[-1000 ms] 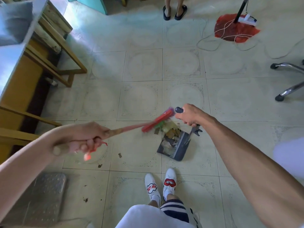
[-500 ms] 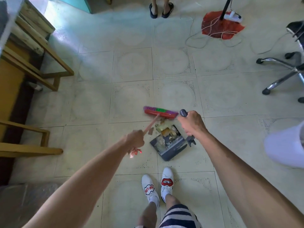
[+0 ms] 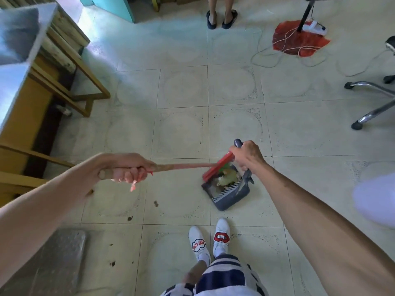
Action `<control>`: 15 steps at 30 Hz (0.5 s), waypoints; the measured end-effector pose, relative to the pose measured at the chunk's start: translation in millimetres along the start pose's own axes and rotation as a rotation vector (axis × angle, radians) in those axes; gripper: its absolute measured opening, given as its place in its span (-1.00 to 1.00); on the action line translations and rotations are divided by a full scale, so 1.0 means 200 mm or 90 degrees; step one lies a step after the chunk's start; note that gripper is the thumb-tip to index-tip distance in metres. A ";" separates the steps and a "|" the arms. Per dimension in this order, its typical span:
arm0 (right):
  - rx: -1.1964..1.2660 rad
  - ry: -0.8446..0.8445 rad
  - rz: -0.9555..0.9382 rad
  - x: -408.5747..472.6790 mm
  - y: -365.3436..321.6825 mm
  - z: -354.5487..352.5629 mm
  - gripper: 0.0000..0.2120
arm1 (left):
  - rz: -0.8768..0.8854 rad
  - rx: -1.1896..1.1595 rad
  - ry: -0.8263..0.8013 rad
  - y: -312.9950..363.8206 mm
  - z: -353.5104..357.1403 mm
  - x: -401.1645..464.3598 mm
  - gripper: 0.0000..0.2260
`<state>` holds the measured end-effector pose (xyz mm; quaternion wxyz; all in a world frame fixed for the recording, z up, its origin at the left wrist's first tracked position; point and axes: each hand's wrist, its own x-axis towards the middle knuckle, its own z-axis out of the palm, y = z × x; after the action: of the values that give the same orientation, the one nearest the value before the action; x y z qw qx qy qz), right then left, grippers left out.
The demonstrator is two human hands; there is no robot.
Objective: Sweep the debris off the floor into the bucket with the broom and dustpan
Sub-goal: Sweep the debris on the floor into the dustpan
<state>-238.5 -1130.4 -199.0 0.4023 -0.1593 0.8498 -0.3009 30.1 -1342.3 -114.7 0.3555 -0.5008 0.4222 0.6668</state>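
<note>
Both hands are fisted: the left hand grips the broom handle, its red head reaching to just under the right hand, which clasps the upright handle of the debris-filled dustpan below it.

Bright daylight is flooding in from the upper left, washing out the pale tile floor there with a bluish glare. Shadows are staying soft and faint. The wide-angle lens is bowing the tile lines toward the edges. Motion blur is softening the left hand and the white shape at the right edge.
</note>
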 end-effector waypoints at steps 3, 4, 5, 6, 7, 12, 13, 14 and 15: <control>-0.006 -0.008 -0.011 -0.01 0.01 -0.02 -0.84 | 0.026 0.026 0.002 0.03 -0.09 -0.01 -0.73; -0.013 -0.007 -0.012 -0.01 0.02 -0.02 -0.85 | 0.037 0.037 0.010 0.04 -0.09 0.01 -0.75; -0.017 -0.006 -0.013 -0.02 0.02 -0.03 -0.84 | 0.050 0.049 0.019 0.06 -0.06 0.03 -0.77; -0.017 -0.006 -0.015 -0.03 0.03 -0.03 -0.81 | 0.068 0.068 0.033 0.08 -0.02 0.06 -0.79; -0.018 -0.006 -0.017 -0.03 0.04 -0.04 -0.79 | 0.086 0.092 0.050 0.09 0.03 0.11 -0.78; -0.026 -0.001 -0.007 -0.07 0.14 -0.10 -0.79 | 0.082 0.409 0.234 0.11 0.27 0.43 -0.69; -0.019 0.005 0.006 -0.08 0.17 -0.12 -0.78 | 0.089 0.511 0.315 0.09 0.33 0.48 -0.69; -0.010 0.011 0.021 -0.08 0.19 -0.14 -0.78 | 0.112 0.589 0.375 0.07 0.39 0.51 -0.69; 0.000 0.015 0.033 -0.08 0.21 -0.16 -0.77 | 0.140 0.647 0.400 0.05 0.45 0.55 -0.70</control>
<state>-254.8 -1077.2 -200.9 0.4003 -0.1337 0.8581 -0.2925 -38.7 -1257.7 -206.2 0.3378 -0.3946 0.8217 0.2345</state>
